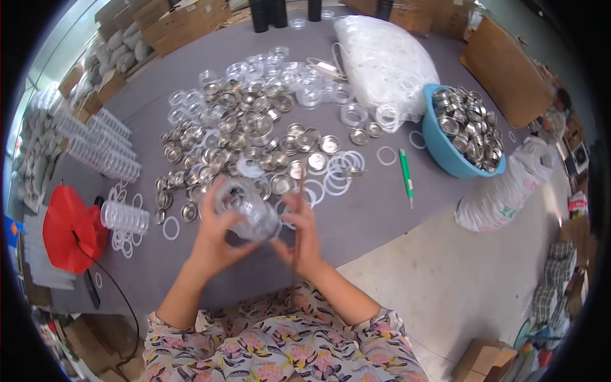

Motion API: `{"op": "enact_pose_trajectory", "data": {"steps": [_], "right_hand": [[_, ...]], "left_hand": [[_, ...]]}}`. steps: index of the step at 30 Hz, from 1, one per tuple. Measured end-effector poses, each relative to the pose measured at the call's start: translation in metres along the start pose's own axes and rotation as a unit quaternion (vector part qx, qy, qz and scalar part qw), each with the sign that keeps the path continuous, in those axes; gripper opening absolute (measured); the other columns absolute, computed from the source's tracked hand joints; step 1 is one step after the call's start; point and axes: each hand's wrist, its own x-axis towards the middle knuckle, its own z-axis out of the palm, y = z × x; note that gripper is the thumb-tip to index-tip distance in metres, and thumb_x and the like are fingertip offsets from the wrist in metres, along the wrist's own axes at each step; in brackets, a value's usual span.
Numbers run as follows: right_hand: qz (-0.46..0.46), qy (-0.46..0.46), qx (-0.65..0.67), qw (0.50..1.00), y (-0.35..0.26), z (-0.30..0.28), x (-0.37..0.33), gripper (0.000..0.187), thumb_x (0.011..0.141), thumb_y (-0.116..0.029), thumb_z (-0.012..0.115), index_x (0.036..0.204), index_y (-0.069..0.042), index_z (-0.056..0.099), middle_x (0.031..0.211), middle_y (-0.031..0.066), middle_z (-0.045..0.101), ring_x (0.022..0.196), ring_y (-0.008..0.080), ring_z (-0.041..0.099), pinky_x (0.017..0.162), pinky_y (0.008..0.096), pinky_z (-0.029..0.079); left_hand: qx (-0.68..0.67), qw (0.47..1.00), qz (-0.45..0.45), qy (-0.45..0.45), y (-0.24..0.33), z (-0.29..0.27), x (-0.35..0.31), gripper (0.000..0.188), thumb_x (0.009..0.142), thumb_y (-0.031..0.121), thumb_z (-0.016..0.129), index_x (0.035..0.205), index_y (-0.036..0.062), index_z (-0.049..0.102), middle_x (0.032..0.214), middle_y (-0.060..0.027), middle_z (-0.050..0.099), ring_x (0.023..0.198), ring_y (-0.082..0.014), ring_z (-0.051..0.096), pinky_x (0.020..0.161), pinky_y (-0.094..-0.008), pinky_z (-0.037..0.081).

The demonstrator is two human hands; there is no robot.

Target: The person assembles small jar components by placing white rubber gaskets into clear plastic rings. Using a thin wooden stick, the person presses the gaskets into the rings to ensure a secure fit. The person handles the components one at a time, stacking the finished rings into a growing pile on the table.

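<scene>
My left hand (219,239) is curled around a few clear round plastic pieces (251,207), blurred by motion and looking like a short stack of lids or cups. At their right side is my right hand (302,235), its fingers bent around a thin brown stick (298,204) that points up and away from me. Just beyond both hands lies a spread of silver metal caps (254,127). White flat rings (337,172) lie loose to the right of the fingers, some overlapping.
Clear plastic lids (309,95) are heaped farther back, beside a big clear bag (388,70). A blue basin (455,159) of metal caps stands at the right, near a green cutter knife (406,175). Stacked clear lids (124,216) and a red cloth-like item (70,219) sit left.
</scene>
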Motion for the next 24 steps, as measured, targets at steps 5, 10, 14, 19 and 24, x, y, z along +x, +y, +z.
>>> {"op": "enact_pose_trajectory", "data": {"steps": [5, 10, 14, 19, 24], "right_hand": [[-0.013, -0.209, -0.028, 0.977, -0.021, 0.042, -0.029, 0.046, 0.073, -0.012, 0.068, 0.114, -0.012, 0.047, 0.128, 0.0143, 0.045, 0.122, 0.0366, 0.038, 0.099, 0.0491, 0.029], [-0.031, -0.228, -0.107, 0.967, -0.022, 0.047, -0.033, 0.045, 0.072, -0.013, 0.067, 0.112, -0.009, 0.048, 0.123, 0.0148, 0.048, 0.120, 0.0355, 0.040, 0.099, 0.0506, 0.029], [-0.007, -0.158, -0.097, 0.983, -0.020, 0.056, -0.031, 0.041, 0.071, -0.013, 0.068, 0.106, -0.007, 0.049, 0.111, 0.0144, 0.053, 0.109, 0.0338, 0.047, 0.097, 0.0518, 0.030], [0.153, -0.149, -0.067, 0.975, -0.021, 0.057, -0.021, 0.027, 0.074, -0.003, 0.064, 0.097, -0.002, 0.050, 0.091, 0.0096, 0.053, 0.084, 0.0170, 0.052, 0.076, 0.0273, 0.042], [0.183, -0.078, 0.075, 0.977, -0.002, 0.066, -0.024, 0.017, 0.085, -0.009, 0.053, 0.101, -0.002, 0.052, 0.109, 0.0153, 0.057, 0.106, 0.0305, 0.048, 0.093, 0.0368, 0.036]], "left_hand": [[-0.019, 0.992, -0.075, -0.100, -0.006, -0.001, -0.059, 0.064, 0.057, 0.009, 0.077, 0.116, 0.0108, 0.053, 0.141, -0.0231, 0.023, 0.131, -0.0422, 0.022, 0.104, -0.0464, 0.027], [-0.054, 0.994, -0.068, -0.062, -0.022, -0.010, -0.090, 0.074, 0.061, 0.005, 0.072, 0.129, 0.0120, 0.042, 0.141, -0.0221, 0.023, 0.130, -0.0406, 0.025, 0.104, -0.0463, 0.028], [-0.065, 0.986, -0.139, 0.067, -0.038, -0.009, -0.112, 0.071, 0.066, 0.001, 0.068, 0.131, 0.0091, 0.039, 0.140, -0.0186, 0.026, 0.128, -0.0363, 0.029, 0.103, -0.0443, 0.031], [0.127, 0.977, -0.162, 0.059, -0.047, -0.019, -0.120, 0.068, 0.068, 0.008, 0.065, 0.131, 0.0083, 0.039, 0.138, -0.0140, 0.034, 0.128, -0.0339, 0.030, 0.102, -0.0457, 0.027], [0.093, 0.993, -0.071, 0.018, -0.018, 0.009, -0.088, 0.069, 0.069, 0.019, 0.065, 0.132, 0.0104, 0.038, 0.140, -0.0125, 0.032, 0.132, -0.0318, 0.026, 0.105, -0.0487, 0.016]]}}
